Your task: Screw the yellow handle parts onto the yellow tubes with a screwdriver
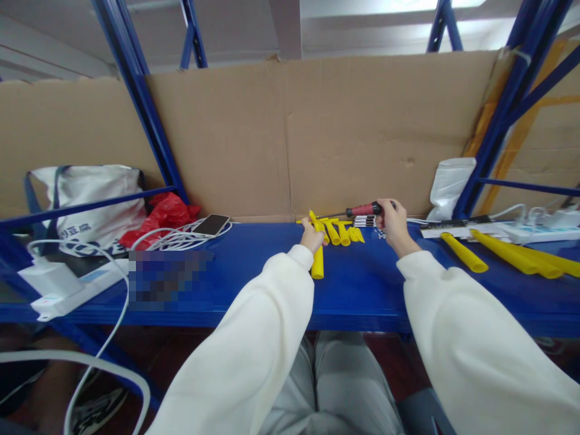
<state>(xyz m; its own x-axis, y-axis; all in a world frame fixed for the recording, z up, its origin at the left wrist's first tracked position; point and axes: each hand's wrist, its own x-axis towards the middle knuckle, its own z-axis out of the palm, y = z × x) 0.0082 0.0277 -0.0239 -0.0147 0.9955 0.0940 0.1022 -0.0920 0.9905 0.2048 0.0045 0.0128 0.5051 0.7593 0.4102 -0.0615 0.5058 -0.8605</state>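
Note:
In my right hand (pixel 395 225) is a screwdriver (pixel 362 209) with a red and black handle, held level with its shaft pointing left. My left hand (pixel 312 237) is closed on a yellow plastic tube (pixel 318 263) that has a short crosspiece near its far end. The screwdriver's tip is by that far end; whether it touches cannot be made out. Between my hands, several more yellow tube pieces (pixel 344 234) lie side by side on the blue table (pixel 263 266). Beyond them are small black-and-white items (pixel 364 222), and tiny loose bits lie near my right hand.
Longer yellow tubes (pixel 464 252) and a white power strip (pixel 544 232) lie at the right. At the left are a phone (pixel 211 225), coiled white cable, a red plastic bag (pixel 167 217), and a cloth bag (pixel 90 202). A cardboard panel (pixel 226 133) stands behind, between blue posts.

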